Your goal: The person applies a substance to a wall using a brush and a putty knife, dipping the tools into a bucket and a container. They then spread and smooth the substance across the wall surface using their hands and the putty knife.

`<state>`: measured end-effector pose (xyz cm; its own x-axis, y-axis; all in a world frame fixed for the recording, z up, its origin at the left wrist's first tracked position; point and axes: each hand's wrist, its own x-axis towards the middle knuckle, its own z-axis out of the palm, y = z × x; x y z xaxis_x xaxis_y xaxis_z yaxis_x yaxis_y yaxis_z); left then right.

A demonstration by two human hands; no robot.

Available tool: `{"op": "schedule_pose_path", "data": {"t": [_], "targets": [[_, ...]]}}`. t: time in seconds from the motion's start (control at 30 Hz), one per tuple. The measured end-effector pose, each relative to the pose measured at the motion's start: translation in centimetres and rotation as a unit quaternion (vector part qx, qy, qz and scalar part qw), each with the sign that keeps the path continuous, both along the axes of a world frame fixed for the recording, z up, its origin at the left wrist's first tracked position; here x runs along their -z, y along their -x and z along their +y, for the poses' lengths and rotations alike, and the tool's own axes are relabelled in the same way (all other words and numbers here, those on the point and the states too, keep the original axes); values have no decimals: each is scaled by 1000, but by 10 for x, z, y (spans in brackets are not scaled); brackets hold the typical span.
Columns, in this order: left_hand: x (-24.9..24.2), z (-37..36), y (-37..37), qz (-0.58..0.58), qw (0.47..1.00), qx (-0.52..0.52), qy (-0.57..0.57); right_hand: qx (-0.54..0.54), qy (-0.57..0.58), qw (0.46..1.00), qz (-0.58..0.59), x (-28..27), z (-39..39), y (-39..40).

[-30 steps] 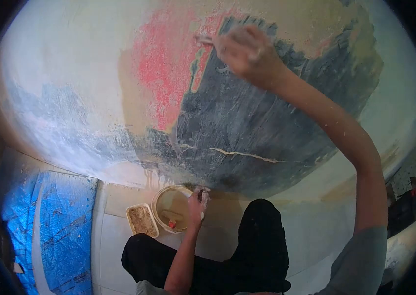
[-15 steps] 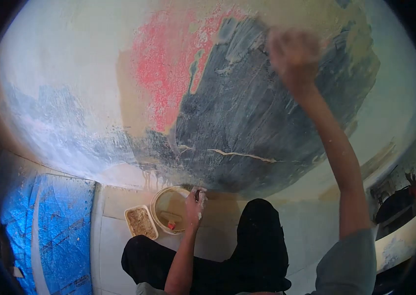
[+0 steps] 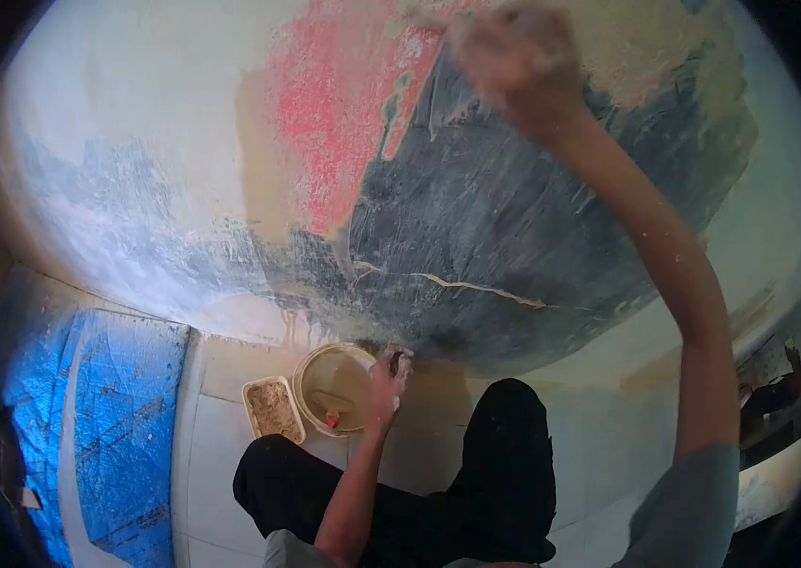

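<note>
Up at the wall, my right hand is closed and smeared by motion. From its fingers a narrow, pale tool points left over the wall; its kind is too blurred to tell. Beside the right rim of a round bucket, my left hand is curled closed, with whitish residue on it. Something dark shows within its fingers, too small to name. Inside the bucket lies a tool with a red end. Under my right hand, the wall has a large dark grey patch bordered by pink and cream paint.
A small rectangular tub of brownish crumbly material stands left of the bucket. Blue sheeting covers the floor at left. A pale crack runs across the lower grey patch. Dark clutter lies at right. My knees are bent close to the wall.
My right hand has moved up and left along the wall, and the narrow tool now shows. The view has shifted slightly. My left hand stays beside the bucket.
</note>
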<state>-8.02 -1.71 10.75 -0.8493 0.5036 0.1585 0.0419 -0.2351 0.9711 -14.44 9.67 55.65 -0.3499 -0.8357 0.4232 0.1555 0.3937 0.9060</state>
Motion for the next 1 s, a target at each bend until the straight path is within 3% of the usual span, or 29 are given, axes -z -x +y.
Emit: {"op": "schedule_pose_path", "data": {"t": [0.23, 0.3, 0.43, 0.5, 0.53, 0.6, 0.73, 0.8, 0.83, 0.9, 1.0], "targets": [[-20, -6, 2, -67, 997, -14, 20, -70, -81, 985, -138, 37, -8, 4], [-24, -8, 2, -57, 998, -29, 8, -2, -34, 999, -11, 10, -8, -5], [-27, -9, -2, -57, 998, -13, 14, 85, 1, 995, 49, 57, -1, 6], [-15, -2, 2, -51, 999, -11, 9, -84, -139, 965, -208, 74, -8, 4], [-8, 2, 4, -34, 999, -20, 17, -83, -142, 964, -208, 62, -3, 6], [-7, 2, 2, -24, 999, -27, 27, -29, -20, 999, -37, 23, -15, 4], [-30, -12, 2, -41, 999, -15, 0, -37, -4, 995, -93, 66, -12, 18], [-29, -9, 3, -51, 999, -5, -10, -114, -127, 970, -171, 69, -20, 20], [-20, -5, 5, -52, 998, -11, -23, -113, -129, 970, -173, 58, -18, 19], [-22, -4, 2, -56, 998, -18, -38, -21, 4, 999, -50, 23, -30, 11], [-32, -13, 3, -60, 998, -19, -3, -38, -2, 996, -84, 54, -24, 21]]}}
